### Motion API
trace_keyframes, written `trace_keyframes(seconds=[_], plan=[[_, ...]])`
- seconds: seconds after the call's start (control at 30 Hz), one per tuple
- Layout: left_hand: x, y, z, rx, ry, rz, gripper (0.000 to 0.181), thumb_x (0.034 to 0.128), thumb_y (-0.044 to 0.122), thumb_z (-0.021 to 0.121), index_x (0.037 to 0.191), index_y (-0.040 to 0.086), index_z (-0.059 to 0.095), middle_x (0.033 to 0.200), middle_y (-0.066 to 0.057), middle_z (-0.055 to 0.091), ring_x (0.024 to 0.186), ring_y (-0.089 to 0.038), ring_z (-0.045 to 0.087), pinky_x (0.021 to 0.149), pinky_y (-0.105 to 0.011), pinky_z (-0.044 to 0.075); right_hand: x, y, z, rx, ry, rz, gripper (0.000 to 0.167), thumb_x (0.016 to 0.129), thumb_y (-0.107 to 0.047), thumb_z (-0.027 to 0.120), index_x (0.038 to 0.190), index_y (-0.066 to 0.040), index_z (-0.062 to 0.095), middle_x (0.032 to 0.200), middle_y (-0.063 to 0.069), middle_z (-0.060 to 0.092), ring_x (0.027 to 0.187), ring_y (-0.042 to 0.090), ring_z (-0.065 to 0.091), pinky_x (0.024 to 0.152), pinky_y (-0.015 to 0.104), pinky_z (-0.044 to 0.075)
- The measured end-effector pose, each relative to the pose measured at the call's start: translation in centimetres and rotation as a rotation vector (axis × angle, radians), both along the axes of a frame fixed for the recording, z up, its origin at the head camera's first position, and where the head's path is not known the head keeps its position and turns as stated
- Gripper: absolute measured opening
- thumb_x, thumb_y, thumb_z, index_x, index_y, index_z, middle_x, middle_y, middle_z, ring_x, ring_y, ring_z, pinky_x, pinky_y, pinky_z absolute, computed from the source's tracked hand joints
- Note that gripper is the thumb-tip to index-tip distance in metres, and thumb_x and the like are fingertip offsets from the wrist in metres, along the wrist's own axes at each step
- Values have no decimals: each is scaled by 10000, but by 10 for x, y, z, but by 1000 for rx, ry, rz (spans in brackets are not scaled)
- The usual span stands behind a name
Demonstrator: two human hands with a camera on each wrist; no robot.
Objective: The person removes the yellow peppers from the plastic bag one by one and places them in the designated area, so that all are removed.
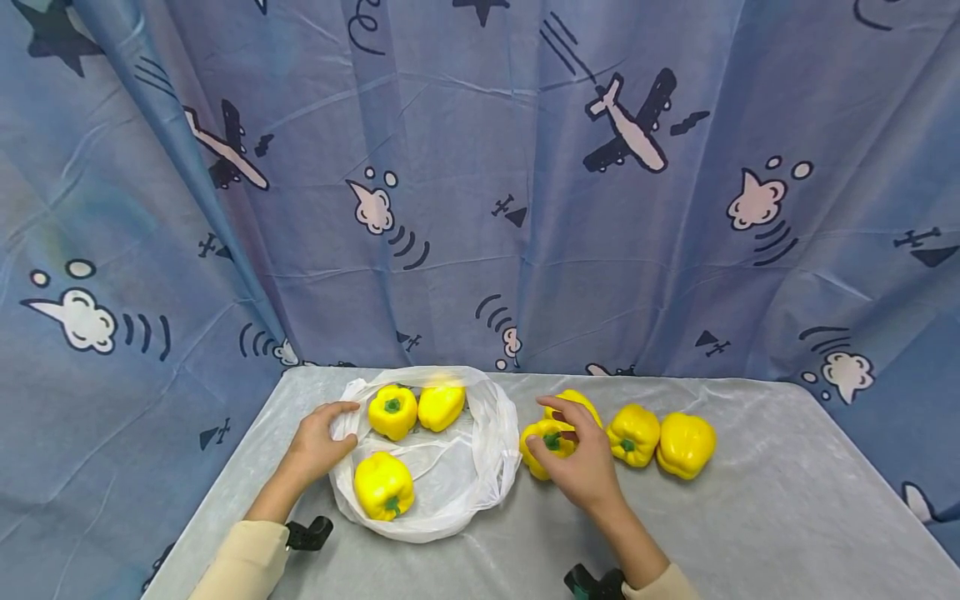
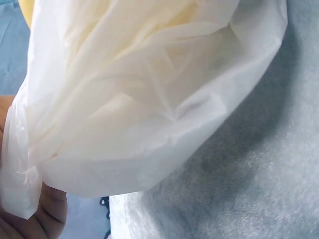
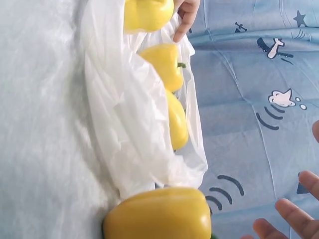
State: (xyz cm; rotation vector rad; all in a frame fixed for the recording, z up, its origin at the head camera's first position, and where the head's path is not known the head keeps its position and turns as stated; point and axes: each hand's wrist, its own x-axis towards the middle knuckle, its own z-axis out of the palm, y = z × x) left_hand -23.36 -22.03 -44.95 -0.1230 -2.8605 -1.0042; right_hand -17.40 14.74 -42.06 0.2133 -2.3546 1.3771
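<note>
A white plastic bag [image 1: 491, 454] lies with its mouth spread, holding three yellow bell peppers [image 1: 392, 412]. My left hand [image 1: 318, 446] grips its left rim; in the left wrist view, bag film passes between thumb and fingers [image 2: 52, 206]. Right of the bag, my right hand [image 1: 588, 467] hovers over a yellow bell pepper [image 1: 534, 435], thumb and fingers spread apart. Another pepper [image 1: 577, 402] sits just behind that one, partly hidden by the hand. From the right wrist, a pepper [image 3: 157, 216] appears beside the bag, with the fingertips [image 3: 294, 214] apart from it.
Two more yellow bell peppers, one [image 1: 633, 435] beside the other [image 1: 686, 446], stand right of my right hand. All rest on a grey cloth-covered table [image 1: 780, 517]. A blue curtain [image 1: 465, 208] with printed airplanes hangs behind and along the sides.
</note>
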Motion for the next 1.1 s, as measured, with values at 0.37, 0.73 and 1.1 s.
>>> trace_keyframes(seconds=[0.37,0.73,1.1], plan=[[-2,0,-2,-1,-4,0,489,810,90,649,1290,29,576,1332,-218,552,1276,-405,484,1070,-553,399,-1,-25,6,-61,-23,70,490,752,-140,779,1218,-168,632,1226,54,618,1097,313,599,836,484,551],[0,1,-2,2,-17,3,492,819,93,644,1301,31,567,1341,-211,545,1282,-404,477,1073,-553,396,-3,-59,7,-84,-12,172,473,748,-128,757,1185,-266,641,1174,12,619,1048,239,608,777,417,571],[-1,2,0,2,-9,5,488,818,95,644,1297,30,570,1335,-211,550,1279,-399,480,1070,-550,400,-6,-93,5,-72,-45,290,463,774,-194,745,1220,-166,624,1203,25,611,1057,203,598,777,423,573]])
